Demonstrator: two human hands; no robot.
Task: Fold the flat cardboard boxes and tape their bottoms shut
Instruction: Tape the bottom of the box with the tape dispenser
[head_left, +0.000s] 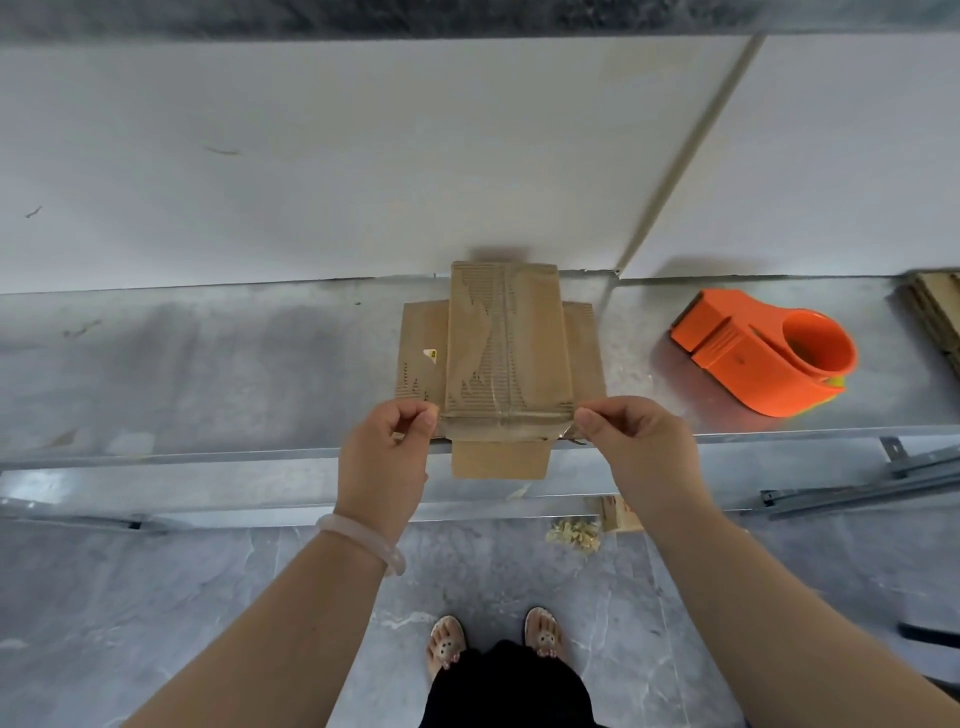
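Box: the cardboard box (506, 353) lies at the near edge of the desk (208, 364), with side flaps spread flat and one flap hanging over the edge toward the person.
Tape: a glossy strip of clear tape (503, 364) seems to run down the middle seam and over the near fold; how well it sticks cannot be told.
Left hand: the left hand (387, 457) pinches the box's near left corner between thumb and curled fingers.
Right hand: the right hand (634, 447) pinches the near right corner the same way.
Dispenser: the orange tape dispenser (763, 353) sits on the desk to the right, well apart from both hands.
Stack: a stack of flat cardboard (935, 312) shows at the far right edge of the desk.
Progress: this box looks close to finished, its seam apparently taped, with only pressing or shaping left. The stack suggests more boxes remain to fold and tape.
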